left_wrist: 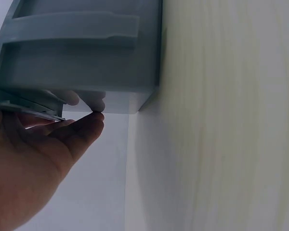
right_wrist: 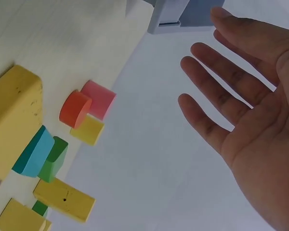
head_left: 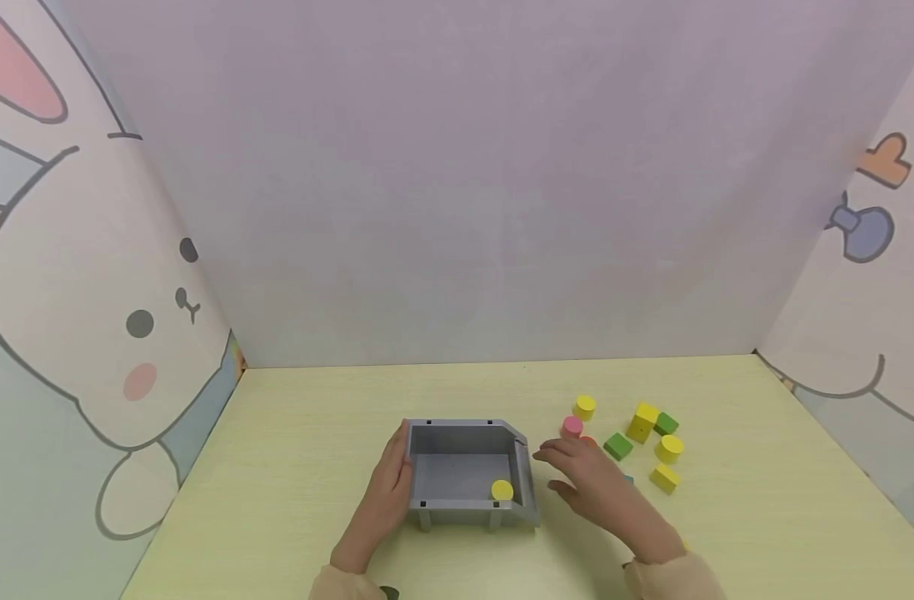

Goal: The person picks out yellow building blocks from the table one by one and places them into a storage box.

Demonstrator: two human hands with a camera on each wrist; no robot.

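A grey open plastic bin (head_left: 464, 515) stands on the table, with one yellow cylinder block (head_left: 501, 491) in its front right corner. My left hand (head_left: 387, 487) rests along the bin's left side; in the left wrist view its fingertips (left_wrist: 97, 118) touch the outer wall beneath the rim. Just right of the bin's sloped side, my right hand (head_left: 587, 479) hovers with fingers apart and nothing in them. A pink cylinder block (head_left: 572, 427) and a red cylinder block (right_wrist: 76, 109) lie close beyond it, the red one partly hidden by the hand in the head view.
Several more blocks lie scattered on the right: a yellow cylinder (head_left: 585, 407), a green block (head_left: 618, 446), a yellow block with dots (head_left: 641, 427) and a teal block (right_wrist: 34, 153). A pale wall (head_left: 494, 250) closes off the table's back, with printed side panels left and right.
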